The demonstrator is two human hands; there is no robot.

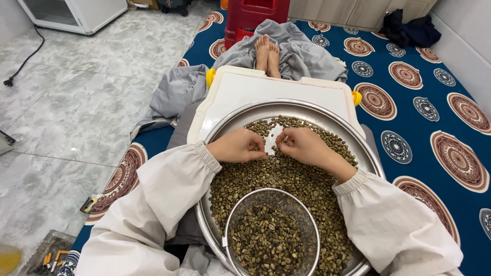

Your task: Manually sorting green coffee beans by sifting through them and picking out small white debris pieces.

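My left hand [236,145] and right hand [306,146] rest curled on green coffee beans [296,179] in a round steel tray [327,113], fingers pinched together; what they grip I cannot tell. At 6 o'clock, a wire sieve [271,232] holds darker beans.

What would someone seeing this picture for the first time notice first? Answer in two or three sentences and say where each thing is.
The eye lands on the big round metal pan in the middle, heaped with greenish-brown beans. At its far side the left hand and right hand rest on the beans, fingers curled, either side of a small bare patch. Near the bottom edge a wire mesh sieve sits in the pan, holding darker beans.
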